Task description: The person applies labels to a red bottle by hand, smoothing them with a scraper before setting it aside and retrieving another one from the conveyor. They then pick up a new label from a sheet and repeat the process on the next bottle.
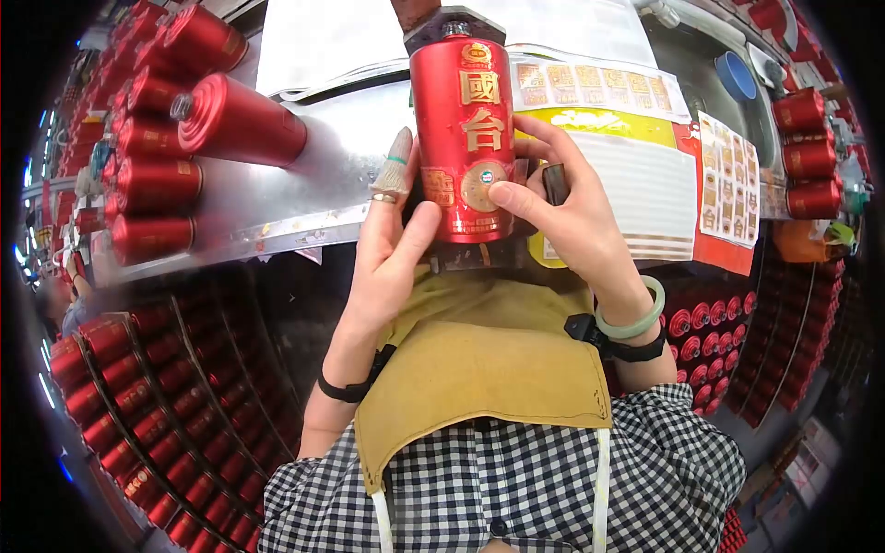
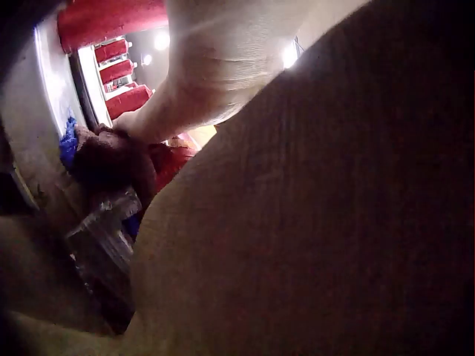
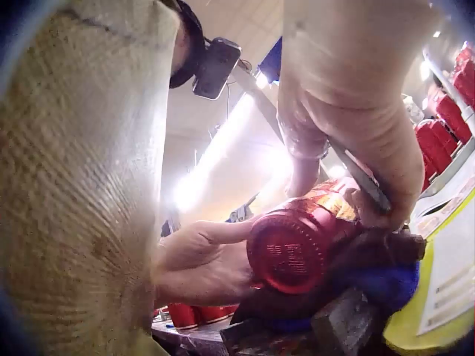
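Note:
A red bottle point(image 1: 466, 111) with gold characters lies on a dark cradle over the table's front edge, its cap pointing away and its base towards me. My left hand point(image 1: 383, 263) holds its left side, thumb along the lower edge, with pale covers on a finger. With my right hand point(image 1: 585, 217) I grip the other side, the thumb pressing at a round gold label point(image 1: 481, 187) near the base. A dark flat tool point(image 1: 555, 184) is tucked between the right fingers, showing as a thin strip point(image 3: 360, 178) in the right wrist view. The left wrist view is mostly blocked by cloth.
Another red bottle point(image 1: 244, 120) lies on the metal table point(image 1: 332, 129) at left, beside stacked red bottles point(image 1: 152, 184). Sheets of gold labels point(image 1: 599, 88) and a yellow-edged white pad point(image 1: 636, 194) lie at right. A blue cup point(image 1: 735, 76) stands farther back.

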Tool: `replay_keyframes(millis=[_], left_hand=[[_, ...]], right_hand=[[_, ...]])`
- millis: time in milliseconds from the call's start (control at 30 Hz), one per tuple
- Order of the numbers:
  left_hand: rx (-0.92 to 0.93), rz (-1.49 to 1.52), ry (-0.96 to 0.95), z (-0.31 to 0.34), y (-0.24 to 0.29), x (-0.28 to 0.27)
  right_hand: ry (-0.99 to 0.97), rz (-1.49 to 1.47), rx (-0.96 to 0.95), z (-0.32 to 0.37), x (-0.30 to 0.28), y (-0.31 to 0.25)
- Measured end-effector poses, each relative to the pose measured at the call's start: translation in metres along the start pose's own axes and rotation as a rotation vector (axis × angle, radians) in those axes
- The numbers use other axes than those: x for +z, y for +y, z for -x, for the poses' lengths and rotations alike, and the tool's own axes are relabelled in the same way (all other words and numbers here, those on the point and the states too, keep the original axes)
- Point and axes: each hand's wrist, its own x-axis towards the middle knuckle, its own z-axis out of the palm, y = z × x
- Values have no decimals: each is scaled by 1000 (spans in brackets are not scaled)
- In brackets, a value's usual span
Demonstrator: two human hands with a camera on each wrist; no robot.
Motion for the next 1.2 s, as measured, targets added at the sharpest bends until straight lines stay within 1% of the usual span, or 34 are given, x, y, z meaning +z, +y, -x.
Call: replay_keyframes(millis=[100,133,200,233,267,333,367,533,667,733,767,800,867,900,933,1000,1033,1067,1133,1200], left_hand=[[202,-182,37,4,-11,-6],[201,-183,36,4,-13,-6],[224,-320,91,6,-17,0],[194,-308,134,4,-13,7],[195,-307,135,3,-13,7],[145,-172,127,1,-15,8],[145,-171,124,0,-17,7],[181,-188,97,1,-16,3],[179,-242,123,2,-18,6],[266,-244,133,5,-19,8],[266,-244,133,6,-17,6],[390,-479,115,8,-15,1],[631,-951,72,12,-12,-7],[712,-1117,125,13,-16,-3],[711,-1119,124,11,-20,-3],[917,-1161,142,5,-28,-5],[845,-1046,195,4,-29,-2],[846,-1045,195,4,-30,-1],[785,-982,252,6,-32,0],[787,-980,255,7,-34,-2]], right_hand=[[-1,84,-13,0,-4,1],[-1,83,-13,0,-4,1],[-5,58,-16,-1,0,2],[-7,58,-15,-1,0,2],[-10,57,-15,-1,-1,3],[-7,57,-16,0,-4,4],[-11,62,-21,0,-4,4],[-2,39,-20,-1,-2,5],[-7,53,-21,-1,-3,3],[-9,46,-24,-1,-2,4],[3,64,-53,-1,-2,7],[15,83,-82,-1,-3,9],[16,61,-82,-1,-3,12],[14,39,-83,-2,-3,13],[14,38,-82,-2,-3,12],[-7,11,-87,-2,-2,11],[24,-13,-89,-2,-1,15],[24,-12,-89,-2,-3,11],[57,241,-10,0,-8,-2],[43,272,8,0,-13,-3]])
